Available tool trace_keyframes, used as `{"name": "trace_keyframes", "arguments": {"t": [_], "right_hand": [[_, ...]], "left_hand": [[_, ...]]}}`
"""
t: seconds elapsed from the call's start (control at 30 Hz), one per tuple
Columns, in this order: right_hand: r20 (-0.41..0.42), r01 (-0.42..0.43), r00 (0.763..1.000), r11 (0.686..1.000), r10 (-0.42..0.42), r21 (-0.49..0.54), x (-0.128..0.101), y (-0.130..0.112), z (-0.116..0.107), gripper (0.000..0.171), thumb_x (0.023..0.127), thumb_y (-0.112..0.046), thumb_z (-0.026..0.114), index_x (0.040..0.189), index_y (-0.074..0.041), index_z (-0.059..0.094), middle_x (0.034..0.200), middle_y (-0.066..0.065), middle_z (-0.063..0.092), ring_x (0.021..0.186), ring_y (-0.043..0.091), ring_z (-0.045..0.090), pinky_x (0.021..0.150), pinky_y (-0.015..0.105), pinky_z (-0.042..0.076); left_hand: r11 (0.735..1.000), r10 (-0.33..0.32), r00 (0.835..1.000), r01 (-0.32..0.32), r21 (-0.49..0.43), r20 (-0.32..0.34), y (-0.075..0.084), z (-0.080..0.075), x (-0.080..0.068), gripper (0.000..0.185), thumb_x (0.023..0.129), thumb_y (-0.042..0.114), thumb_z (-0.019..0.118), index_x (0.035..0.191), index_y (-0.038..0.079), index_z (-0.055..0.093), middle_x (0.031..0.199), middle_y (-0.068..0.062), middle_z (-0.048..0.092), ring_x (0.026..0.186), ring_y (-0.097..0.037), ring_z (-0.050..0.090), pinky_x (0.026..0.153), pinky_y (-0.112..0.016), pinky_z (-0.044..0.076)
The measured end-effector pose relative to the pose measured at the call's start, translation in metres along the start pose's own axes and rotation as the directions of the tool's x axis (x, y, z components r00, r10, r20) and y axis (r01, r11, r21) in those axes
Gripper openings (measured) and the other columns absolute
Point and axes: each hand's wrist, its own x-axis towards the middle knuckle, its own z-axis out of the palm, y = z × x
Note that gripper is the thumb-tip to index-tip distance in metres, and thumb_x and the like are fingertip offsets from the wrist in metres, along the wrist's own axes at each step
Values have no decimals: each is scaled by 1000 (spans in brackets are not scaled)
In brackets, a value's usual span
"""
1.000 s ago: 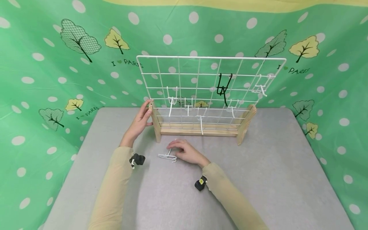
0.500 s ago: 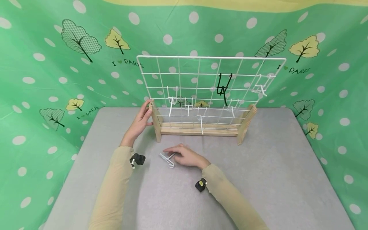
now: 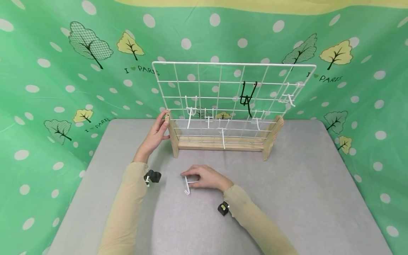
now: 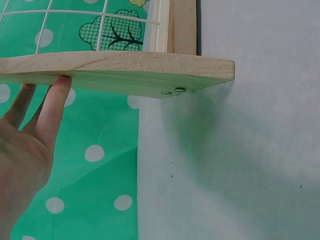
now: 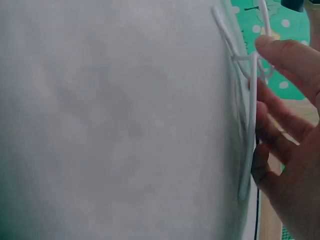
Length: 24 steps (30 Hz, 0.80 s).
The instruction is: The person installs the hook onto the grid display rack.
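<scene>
My left hand (image 3: 153, 136) rests against the outer side of the left wooden upright (image 3: 172, 136) of a wire grid rack. In the left wrist view, straight fingers (image 4: 55, 107) touch the upright's side face. Over the grey table in front of the rack, my right hand (image 3: 207, 177) holds a white wire display hook (image 3: 186, 187) between thumb and fingers. The right wrist view shows the hook's long prong (image 5: 252, 125) along the thumb side, with the index fingertip at the wire's upper part. Part of the hook is hidden by the fingers.
The white grid panel (image 3: 220, 82) leans back between two wooden uprights. A black hook (image 3: 247, 100) and several white hooks, one at the lower middle (image 3: 223, 136), hang on it. A green dotted curtain (image 3: 185, 24) surrounds the grey table (image 3: 318, 184).
The right hand has drawn slightly toward the table's front, and the hook in it has turned from lying crosswise to pointing toward the front. The left hand stays at the upright.
</scene>
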Motion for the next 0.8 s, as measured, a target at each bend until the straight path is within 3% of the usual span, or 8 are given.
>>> {"name": "trace_keyframes", "arguments": {"t": [0.23,0.37,0.6,0.8], "right_hand": [[-55,-7,998,1000,7,-10,-4,-2,6,27,83,-22,78,110,-16,74,127,5,49,114,16,48,101,28,40],[-62,5,998,1000,-5,3,-4,-2,6,17,85,-19,77,101,-16,74,124,4,51,114,16,48,102,28,40],[-47,30,998,1000,-30,4,-5,-2,3,6,90,-12,69,97,-12,70,104,-1,64,105,14,56,98,27,43],[-132,28,991,998,-20,54,-8,1,3,10,91,-12,69,100,-9,71,102,-3,67,99,10,58,92,26,46]], "left_hand": [[1000,-23,1000,23,-9,9,22,5,-8,51,107,18,31,154,13,13,152,-28,20,137,-44,26,96,-63,41],[1000,-29,1000,29,3,9,30,7,-11,51,107,19,31,154,12,13,151,-29,21,137,-43,26,96,-63,41],[1000,-31,999,31,1,12,31,7,-12,52,107,19,30,155,12,13,150,-29,23,136,-42,27,97,-63,41],[1000,-29,1000,29,-3,7,31,7,-11,52,107,19,31,155,13,13,151,-28,22,137,-43,26,97,-63,41]]}}
